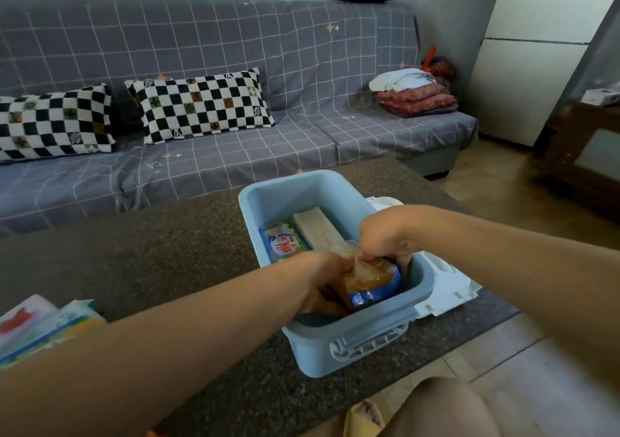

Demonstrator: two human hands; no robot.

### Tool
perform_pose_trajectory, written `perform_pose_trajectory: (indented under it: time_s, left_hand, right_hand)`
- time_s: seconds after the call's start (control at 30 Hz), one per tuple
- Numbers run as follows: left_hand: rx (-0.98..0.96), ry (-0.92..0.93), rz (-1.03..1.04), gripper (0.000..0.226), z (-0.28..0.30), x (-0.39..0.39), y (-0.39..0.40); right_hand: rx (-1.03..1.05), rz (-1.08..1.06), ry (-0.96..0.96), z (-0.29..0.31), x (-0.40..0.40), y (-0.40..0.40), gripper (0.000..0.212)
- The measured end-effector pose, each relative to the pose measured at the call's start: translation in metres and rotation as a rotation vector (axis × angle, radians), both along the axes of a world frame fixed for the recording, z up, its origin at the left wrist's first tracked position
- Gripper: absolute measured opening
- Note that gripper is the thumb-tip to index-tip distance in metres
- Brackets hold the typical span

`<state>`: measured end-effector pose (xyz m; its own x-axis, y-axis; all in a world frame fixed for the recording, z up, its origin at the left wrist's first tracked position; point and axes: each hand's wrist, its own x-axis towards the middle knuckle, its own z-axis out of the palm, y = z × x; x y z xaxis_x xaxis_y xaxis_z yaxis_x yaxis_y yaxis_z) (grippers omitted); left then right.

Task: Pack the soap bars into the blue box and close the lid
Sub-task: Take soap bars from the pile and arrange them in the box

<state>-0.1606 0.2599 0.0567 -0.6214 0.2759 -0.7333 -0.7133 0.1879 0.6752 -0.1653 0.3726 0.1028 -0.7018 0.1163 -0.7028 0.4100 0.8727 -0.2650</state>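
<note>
Holding an orange soap bar (367,277) inside the blue box (339,346), my left hand (327,282) and right hand (384,235) both pinch it. The white lid (446,289) lies beside it on the tabletop (167,252).

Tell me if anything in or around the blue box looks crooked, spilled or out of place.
Nothing is spilled or damaged. One thing stands out: the orange soap bar, held by both the left hand and the right hand, sits tilted in the blue box, not flat like the pale bar. The white lid lies beside the box.
</note>
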Motion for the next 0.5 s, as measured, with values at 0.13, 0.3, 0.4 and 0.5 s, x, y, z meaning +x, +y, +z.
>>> perform_pose_trajectory:
  time_s: [0.13,0.3,0.4,0.5]
  left_hand:
    - [0.015,0.027,0.003,0.045,-0.007,0.005,0.003]
    - [-0.089,0.11,-0.12,0.021,0.006,0.019,0.005]
    - [-0.159,0.148,-0.141,0.037,0.005,0.015,0.005]
    - [-0.228,0.144,-0.141,0.046,-0.001,0.006,0.007]
  right_hand:
    - [0.11,0.109,0.068,-0.012,-0.001,-0.003,0.04]
    - [0.144,0.294,0.027,-0.008,0.0,0.003,0.032]
    - [0.261,0.559,0.096,-0.004,0.001,0.011,0.036]
    - [0.388,0.799,0.256,-0.009,0.002,0.013,0.036]
